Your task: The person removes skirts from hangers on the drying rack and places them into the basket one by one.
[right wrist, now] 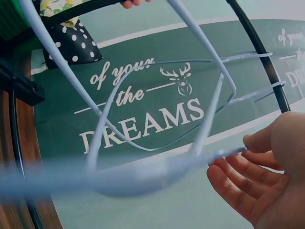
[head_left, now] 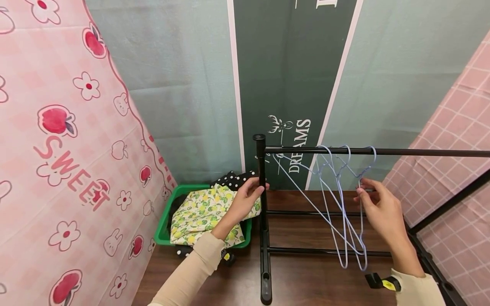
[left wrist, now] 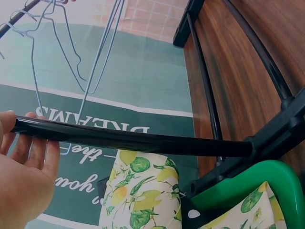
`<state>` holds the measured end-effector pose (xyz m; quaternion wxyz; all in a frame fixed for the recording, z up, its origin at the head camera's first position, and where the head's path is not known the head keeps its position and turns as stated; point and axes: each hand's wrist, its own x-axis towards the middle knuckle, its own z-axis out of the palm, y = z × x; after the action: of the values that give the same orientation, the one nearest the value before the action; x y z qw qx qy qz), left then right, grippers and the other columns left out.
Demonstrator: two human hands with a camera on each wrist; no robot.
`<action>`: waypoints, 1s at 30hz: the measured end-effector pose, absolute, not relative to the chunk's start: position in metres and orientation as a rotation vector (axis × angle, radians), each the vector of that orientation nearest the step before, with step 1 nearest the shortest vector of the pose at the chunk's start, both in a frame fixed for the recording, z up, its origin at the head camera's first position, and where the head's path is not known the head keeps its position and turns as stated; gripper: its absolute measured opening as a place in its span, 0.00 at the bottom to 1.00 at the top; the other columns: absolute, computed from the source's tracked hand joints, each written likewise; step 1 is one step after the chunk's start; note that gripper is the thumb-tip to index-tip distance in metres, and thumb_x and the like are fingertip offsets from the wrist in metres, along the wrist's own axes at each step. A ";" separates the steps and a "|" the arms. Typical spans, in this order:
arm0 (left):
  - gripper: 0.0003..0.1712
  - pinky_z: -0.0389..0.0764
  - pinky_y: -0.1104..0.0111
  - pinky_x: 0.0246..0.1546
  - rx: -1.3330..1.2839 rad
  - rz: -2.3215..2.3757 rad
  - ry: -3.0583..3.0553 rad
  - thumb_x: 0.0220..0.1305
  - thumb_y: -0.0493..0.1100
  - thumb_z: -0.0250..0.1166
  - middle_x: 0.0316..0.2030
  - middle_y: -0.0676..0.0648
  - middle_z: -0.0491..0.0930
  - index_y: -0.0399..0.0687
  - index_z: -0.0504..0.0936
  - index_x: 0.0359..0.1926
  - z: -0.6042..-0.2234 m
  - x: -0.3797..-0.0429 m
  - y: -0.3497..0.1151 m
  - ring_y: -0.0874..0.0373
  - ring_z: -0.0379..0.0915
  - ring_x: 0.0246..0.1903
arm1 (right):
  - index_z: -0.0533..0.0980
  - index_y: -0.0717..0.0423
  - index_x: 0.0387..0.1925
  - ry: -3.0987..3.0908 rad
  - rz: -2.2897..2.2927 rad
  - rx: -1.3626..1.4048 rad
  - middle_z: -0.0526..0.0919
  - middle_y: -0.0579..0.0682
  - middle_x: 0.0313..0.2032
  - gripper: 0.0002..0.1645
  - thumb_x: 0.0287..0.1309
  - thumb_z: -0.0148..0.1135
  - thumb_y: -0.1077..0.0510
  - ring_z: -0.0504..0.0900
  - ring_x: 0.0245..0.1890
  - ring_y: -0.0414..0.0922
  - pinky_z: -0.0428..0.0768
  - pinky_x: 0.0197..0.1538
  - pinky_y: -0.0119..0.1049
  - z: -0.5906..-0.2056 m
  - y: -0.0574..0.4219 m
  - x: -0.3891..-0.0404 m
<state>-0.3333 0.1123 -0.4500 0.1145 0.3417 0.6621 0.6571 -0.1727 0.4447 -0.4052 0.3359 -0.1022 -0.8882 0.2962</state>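
Observation:
A black clothes rack [head_left: 421, 152] stands in front of me, and several pale blue wire hangers [head_left: 344, 208] hang from its top rail. My left hand [head_left: 243, 200] holds the rack's left upright post [left wrist: 133, 138], fingers behind it and thumb on the near side. With thumb and fingers my right hand [head_left: 384, 208] pinches the rightmost hanger [right wrist: 221, 153] just below its hook. That hook still sits over the rail. The other hangers hang overlapping to the left of this hand. No clothes are on the hangers.
Left of the rack, a green basket [head_left: 162, 225] on the brown wooden floor [head_left: 245, 280] holds a lemon-print cloth [head_left: 203, 212] and a black polka-dot cloth [head_left: 233, 180]. Lower crossbars [head_left: 325, 251] join the rack's feet. Printed curtains [head_left: 183, 85] stand behind and on both sides.

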 end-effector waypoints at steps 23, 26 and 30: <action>0.24 0.75 0.59 0.60 1.006 1.741 2.156 0.74 0.50 0.54 0.61 0.50 0.75 0.60 0.67 0.68 -0.471 -0.337 0.104 0.57 0.72 0.61 | 0.78 0.55 0.54 -2.326 0.835 -0.287 0.75 0.15 0.25 0.17 0.69 0.58 0.54 0.77 0.23 0.17 0.75 0.25 0.17 -0.407 0.457 -0.157; 0.26 0.74 0.59 0.61 1.010 1.678 2.204 0.74 0.53 0.54 0.62 0.53 0.73 0.61 0.65 0.69 -0.469 -0.336 0.100 0.58 0.71 0.61 | 0.78 0.57 0.55 -2.331 0.839 -0.291 0.75 0.15 0.24 0.17 0.69 0.57 0.55 0.77 0.21 0.18 0.75 0.25 0.17 -0.406 0.461 -0.154; 0.27 0.73 0.58 0.62 1.048 1.630 2.244 0.73 0.53 0.55 0.63 0.52 0.71 0.61 0.63 0.70 -0.468 -0.336 0.094 0.58 0.70 0.62 | 0.78 0.58 0.54 -2.334 0.818 -0.290 0.74 0.15 0.24 0.17 0.69 0.57 0.55 0.76 0.20 0.18 0.75 0.24 0.17 -0.403 0.464 -0.151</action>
<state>-0.3364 0.0939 -0.4680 0.0880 0.3521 0.7540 0.5475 -0.1507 0.4635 -0.4034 0.3198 -0.1104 -0.8880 0.3114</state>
